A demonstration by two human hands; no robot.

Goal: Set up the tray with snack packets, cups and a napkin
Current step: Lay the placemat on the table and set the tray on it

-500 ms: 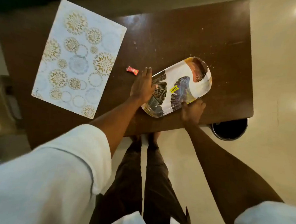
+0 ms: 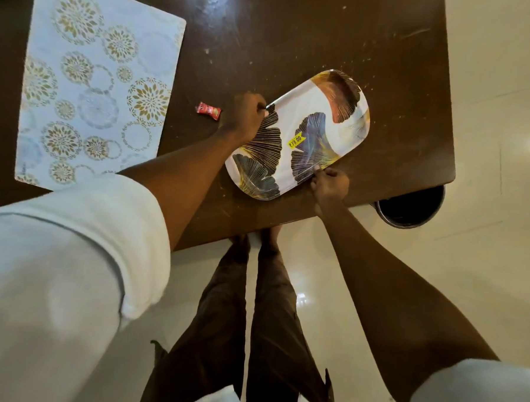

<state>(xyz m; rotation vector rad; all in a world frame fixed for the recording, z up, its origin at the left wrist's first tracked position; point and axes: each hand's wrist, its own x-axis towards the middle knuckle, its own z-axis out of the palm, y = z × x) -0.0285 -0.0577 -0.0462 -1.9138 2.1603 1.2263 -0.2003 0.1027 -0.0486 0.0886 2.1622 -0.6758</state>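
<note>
A white oblong tray (image 2: 318, 105) printed with dark fan-shaped leaves and a yellow price sticker lies slanted on the brown table (image 2: 297, 33), near its front edge. My left hand (image 2: 246, 115) grips the tray's long left rim, fingers curled over it. My right hand (image 2: 330, 184) pinches the opposite long rim at the near side. A small red snack packet (image 2: 208, 110) lies on the table just left of my left hand. Nothing lies in the tray. No cups are in view.
A pale blue placemat (image 2: 92, 78) with gold floral circles covers the table's left part. A dark round bin (image 2: 410, 208) stands on the cream floor under the table's front right corner. My legs and feet stand at the table's front edge.
My left hand's fingers have curled from flat on the tray to gripping its rim. The right hand has closed on the near rim. The tray has barely moved.
</note>
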